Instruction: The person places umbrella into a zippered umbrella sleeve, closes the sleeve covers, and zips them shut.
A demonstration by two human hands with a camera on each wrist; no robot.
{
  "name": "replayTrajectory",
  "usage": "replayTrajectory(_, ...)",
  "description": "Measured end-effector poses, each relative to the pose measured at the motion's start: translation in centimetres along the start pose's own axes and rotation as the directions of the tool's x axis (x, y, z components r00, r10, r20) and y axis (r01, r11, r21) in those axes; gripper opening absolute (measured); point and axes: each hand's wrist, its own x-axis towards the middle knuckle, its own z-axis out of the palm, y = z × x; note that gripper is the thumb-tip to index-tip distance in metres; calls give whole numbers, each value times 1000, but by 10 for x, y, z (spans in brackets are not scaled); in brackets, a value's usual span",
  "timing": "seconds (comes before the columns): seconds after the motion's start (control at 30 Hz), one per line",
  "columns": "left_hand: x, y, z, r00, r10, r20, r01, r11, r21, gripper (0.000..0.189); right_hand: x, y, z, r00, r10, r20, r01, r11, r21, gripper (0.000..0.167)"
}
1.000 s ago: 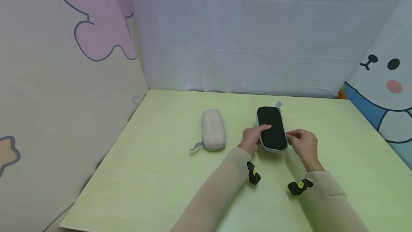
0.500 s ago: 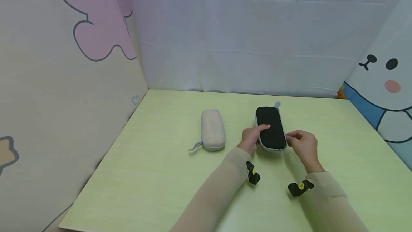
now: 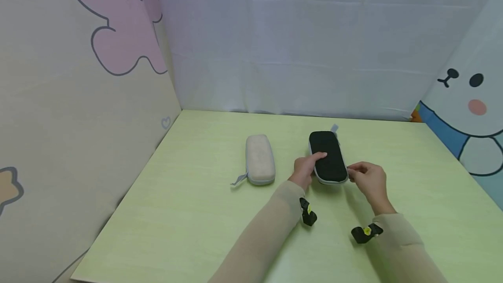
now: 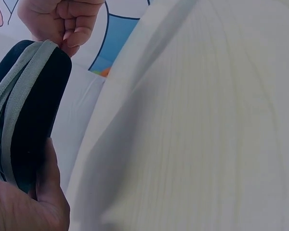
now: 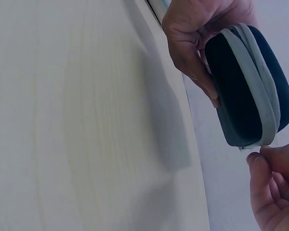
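A black zip case (image 3: 329, 158) with pale grey zipper bands is tilted and held above the table. My left hand (image 3: 304, 170) grips its left side, with the thumb across the black face. At its lower right edge, my right hand (image 3: 369, 181) pinches at the zipper; what lies between those fingertips is mostly hidden. A dark gap shows between the grey bands (image 4: 24, 96) in the left wrist view. The right wrist view shows the right fingertips (image 5: 260, 156) at the case's corner. A beige zip case (image 3: 260, 159) lies to the left.
A pale yellow-green table (image 3: 177, 213) extends around both hands. A grey strap (image 3: 239, 179) sticks out from the beige case. White cloth (image 3: 298, 47) hangs along the back, and printed panels (image 3: 477, 143) stand at both sides.
The black case and both hands have shifted slightly left. My right hand still pinches at the zipper edge, now marginally lower. The beige case stays in place.
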Motion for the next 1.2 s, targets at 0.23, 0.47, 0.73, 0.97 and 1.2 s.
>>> replayTrajectory(0.23, 0, -1, -2, 1000, -5, 2, 5, 1000, 6, 58, -2, 0, 2, 1000, 14, 3, -14, 1000, 26, 13)
replayTrajectory(0.47, 2, 0, -3, 1000, 21, 1, -21, 999, -50, 54, -4, -2, -1, 998, 33, 49, -36, 998, 58, 17)
replayTrajectory(0.73, 4, -1, -3, 999, 34, 10, -34, 998, -57, 47, -5, -1, -1, 998, 25, 59, -32, 993, 110, 18)
replayTrajectory(0.97, 5, 0, -5, 1000, 26, 6, -26, 997, -70, 49, -8, 3, 0, 998, 20, 64, -35, 972, 234, 18)
replayTrajectory(1.2, 5, 2, -7, 1000, 24, 0, -24, 997, -79, 50, -9, 2, 1, 997, 8, 71, -27, 964, 266, 18)
